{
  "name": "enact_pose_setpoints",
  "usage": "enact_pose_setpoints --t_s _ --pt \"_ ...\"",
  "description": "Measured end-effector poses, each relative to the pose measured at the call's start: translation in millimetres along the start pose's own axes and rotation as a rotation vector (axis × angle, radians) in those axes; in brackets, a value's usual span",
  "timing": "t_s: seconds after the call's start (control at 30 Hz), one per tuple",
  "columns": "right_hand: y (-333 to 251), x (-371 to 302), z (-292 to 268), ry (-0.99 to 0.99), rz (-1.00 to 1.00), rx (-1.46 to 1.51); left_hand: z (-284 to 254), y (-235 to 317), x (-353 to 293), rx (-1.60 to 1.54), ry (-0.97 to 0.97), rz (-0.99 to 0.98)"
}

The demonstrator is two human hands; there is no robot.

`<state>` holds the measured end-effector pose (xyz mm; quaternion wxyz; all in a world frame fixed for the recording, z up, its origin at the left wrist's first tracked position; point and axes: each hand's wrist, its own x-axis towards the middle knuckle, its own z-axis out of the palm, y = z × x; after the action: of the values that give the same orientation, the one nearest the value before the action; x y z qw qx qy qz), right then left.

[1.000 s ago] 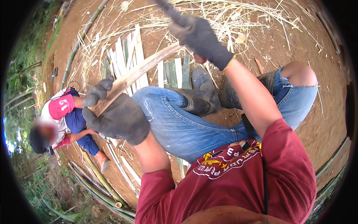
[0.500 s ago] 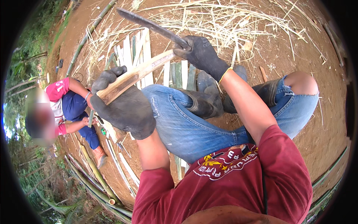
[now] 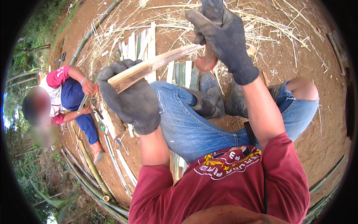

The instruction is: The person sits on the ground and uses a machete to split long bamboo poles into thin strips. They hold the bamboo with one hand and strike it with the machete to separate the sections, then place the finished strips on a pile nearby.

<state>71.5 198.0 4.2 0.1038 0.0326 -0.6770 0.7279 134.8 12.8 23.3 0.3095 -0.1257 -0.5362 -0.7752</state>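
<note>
My left hand [image 3: 132, 95], in a dark grey work glove, grips the wide end of a tan, tapering split bamboo piece [image 3: 149, 67]. The piece slants up to the right, its narrow end meeting the underside of my right hand [image 3: 227, 41]. That hand wears a matching glove and is closed round a machete [image 3: 206, 62]. Its reddish-brown handle end sticks out below my fist. The dark blade [image 3: 212, 9] rises from the top of the fist and runs out of the picture, so its tip is hidden.
Pale bamboo slats [image 3: 151, 46] lie on the dirt beyond my knee, with heaped shavings [image 3: 261, 22] farther out. At the left a co-worker [image 3: 71, 93] sits holding a green strip [image 3: 82, 103]. Bamboo poles [image 3: 89, 168] lie at lower left. My boots [image 3: 209, 97] are below my hands.
My right hand has moved up and right along the bamboo piece. The machete has swung from pointing far left to pointing away, baring its handle end. My left hand keeps its hold.
</note>
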Motion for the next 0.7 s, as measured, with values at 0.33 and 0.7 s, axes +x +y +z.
enact_pose_setpoints --t_s 0.33,0.7 --pt "-12.2 -97.6 12.8 -0.142 -0.442 -0.432 -1.2 -1.4 -38.1 0.658 -0.123 0.309" --pt "-66.4 -170.6 -22.6 -0.172 -0.332 -0.814 6.2 30.7 -82.2 0.378 -0.481 -0.093"
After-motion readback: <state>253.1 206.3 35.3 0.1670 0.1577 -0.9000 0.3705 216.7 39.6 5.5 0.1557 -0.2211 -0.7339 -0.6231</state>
